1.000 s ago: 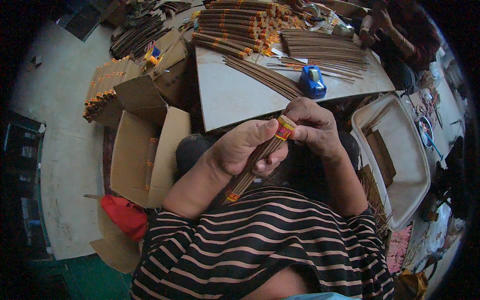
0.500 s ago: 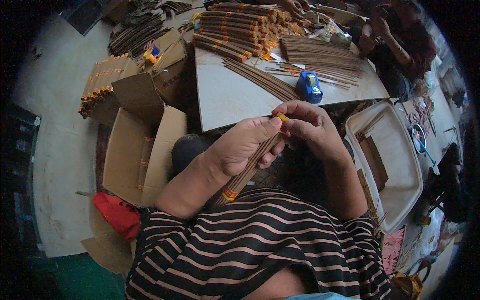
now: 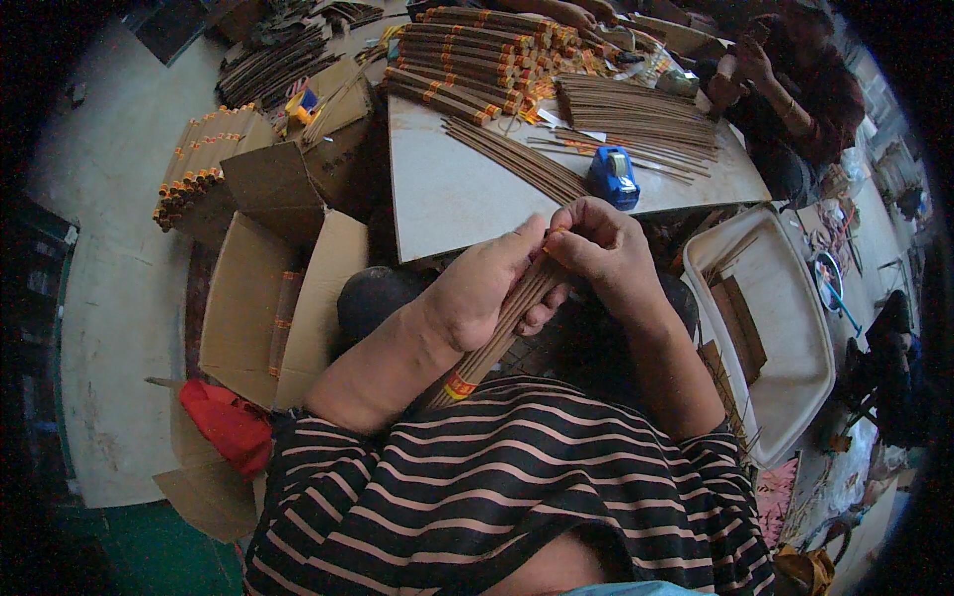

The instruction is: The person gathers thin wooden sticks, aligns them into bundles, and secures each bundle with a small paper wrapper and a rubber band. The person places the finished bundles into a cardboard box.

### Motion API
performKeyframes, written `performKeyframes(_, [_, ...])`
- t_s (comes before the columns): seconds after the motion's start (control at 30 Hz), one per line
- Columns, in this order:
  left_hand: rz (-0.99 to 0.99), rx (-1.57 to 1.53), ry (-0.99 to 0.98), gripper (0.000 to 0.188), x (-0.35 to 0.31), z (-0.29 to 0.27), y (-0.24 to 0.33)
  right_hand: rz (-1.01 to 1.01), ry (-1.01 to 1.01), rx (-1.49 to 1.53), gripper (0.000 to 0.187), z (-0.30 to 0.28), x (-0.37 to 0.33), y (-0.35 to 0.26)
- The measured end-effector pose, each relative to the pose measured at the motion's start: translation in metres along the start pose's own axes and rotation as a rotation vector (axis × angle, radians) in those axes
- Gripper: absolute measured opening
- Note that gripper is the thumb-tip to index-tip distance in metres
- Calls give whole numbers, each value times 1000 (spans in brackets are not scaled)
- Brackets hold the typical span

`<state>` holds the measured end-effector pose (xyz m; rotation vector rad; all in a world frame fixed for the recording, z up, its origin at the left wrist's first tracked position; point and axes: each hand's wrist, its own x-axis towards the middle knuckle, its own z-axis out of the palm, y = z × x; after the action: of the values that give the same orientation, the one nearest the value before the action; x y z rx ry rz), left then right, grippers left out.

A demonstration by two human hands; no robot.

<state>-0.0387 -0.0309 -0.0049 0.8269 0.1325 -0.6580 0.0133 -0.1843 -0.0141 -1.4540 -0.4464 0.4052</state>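
Your counter (image 3: 447,199) carries stacked stick bundles (image 3: 477,50) at the far end, loose sticks and a blue tape dispenser (image 3: 613,177); a white tub (image 3: 795,338) sits to your right, an open cardboard box (image 3: 258,308) to your left. Your left hand (image 3: 487,293) is wrapped shut around a stick bundle (image 3: 502,328) held over your lap, slanting toward your chest. Your right hand (image 3: 601,248) pinches its top end, fingers closed on it.

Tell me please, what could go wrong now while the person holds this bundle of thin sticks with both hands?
1. The bundle of sticks has a band only near its lower end; the top, pinched by the right hand, might fan out or drop sticks.
2. The left hand wraps the middle; a hard grip could snap the thin sticks.
3. The bundle's lower end rests near the striped shirt and may catch on it.
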Motion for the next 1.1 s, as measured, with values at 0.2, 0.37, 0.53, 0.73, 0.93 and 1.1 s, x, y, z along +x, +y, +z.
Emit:
performKeyframes(0.2, [48, 133, 7, 42, 0, 5, 0, -40, -14, 73, 16, -1, 8, 11])
performKeyframes(0.37, [63, 169, -77, 42, -4, 2, 7, -177, -149, 450, 27, -5, 10, 31])
performKeyframes(0.53, [44, 87, -171, 42, -2, -2, 10, -331, -204, 404, 39, -7, 12, 38])
performKeyframes(0.73, [40, 127, -253, 45, 0, -12, 12, -319, -230, 435, 32, -9, 20, 46])
performKeyframes(0.93, [836, 448, 23, 32, -14, -2, 95, -223, 58, 536, 30, -21, 24, 54])
performKeyframes(1.1, [1306, 609, 246, 18, -3, -43, 141, -48, 199, 459, 21, -35, 21, 80])
